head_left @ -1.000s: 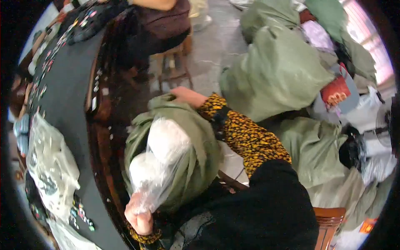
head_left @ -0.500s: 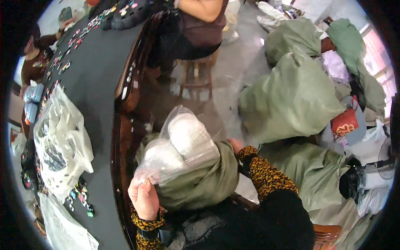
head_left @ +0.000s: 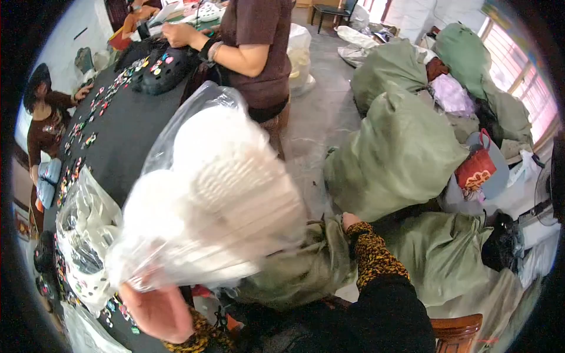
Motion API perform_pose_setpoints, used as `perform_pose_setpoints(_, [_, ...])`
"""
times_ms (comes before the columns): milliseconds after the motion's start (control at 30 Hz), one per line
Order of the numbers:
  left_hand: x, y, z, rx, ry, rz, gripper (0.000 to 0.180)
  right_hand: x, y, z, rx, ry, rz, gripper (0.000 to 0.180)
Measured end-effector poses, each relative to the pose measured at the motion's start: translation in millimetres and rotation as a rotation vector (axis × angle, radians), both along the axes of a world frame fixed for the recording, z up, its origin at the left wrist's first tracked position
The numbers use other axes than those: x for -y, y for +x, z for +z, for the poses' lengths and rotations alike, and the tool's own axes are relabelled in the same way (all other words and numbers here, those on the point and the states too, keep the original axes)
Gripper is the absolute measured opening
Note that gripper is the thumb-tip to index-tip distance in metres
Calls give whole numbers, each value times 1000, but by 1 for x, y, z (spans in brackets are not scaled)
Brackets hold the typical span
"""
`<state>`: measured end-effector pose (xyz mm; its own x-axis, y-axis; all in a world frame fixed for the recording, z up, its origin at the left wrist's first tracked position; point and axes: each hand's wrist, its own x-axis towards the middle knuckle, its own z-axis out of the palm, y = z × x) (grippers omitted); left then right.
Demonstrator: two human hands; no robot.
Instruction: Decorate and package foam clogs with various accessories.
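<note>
My left hand is closed on the lower corner of a clear plastic bag, lifted up before me and blurred by motion. Inside are what look like white clogs, rounded at one end with a bumpy surface. My right hand is closed on the rim of an olive-green woven sack standing below the bag. Its fingers are partly hidden by the fabric. The raised bag covers much of the sack's opening.
On the dark table at left lie small colourful charms, black clogs and another clear bag of shoes. A person stands ahead; another sits beyond the table. Full green sacks crowd the right; a wooden chair is near me.
My left hand has raised the clear bag out of the sack's mouth, up and left. My right hand stays at the sack's rim. The person ahead now appears upright, hands in view.
</note>
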<state>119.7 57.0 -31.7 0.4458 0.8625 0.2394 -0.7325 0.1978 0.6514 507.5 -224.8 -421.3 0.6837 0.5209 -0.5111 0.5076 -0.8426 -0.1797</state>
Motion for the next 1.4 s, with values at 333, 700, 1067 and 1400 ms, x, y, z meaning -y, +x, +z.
perform_pose_setpoints(333, [8,30,-29,-189,63,-17,35,-73,185,116,402,230,566,38])
perform_pose_setpoints(700, [32,1,-41,-201,-76,-13,16,-10,214,543,1239,1900,-400,33])
perform_pose_setpoints(1067, [42,-12,-47,-320,-23,-34,20,116,231,320,679,1162,-731,69])
perform_pose_setpoints(1400, [42,-19,-30,-158,-47,168,21,-96,70,384,-113,1106,-106,45])
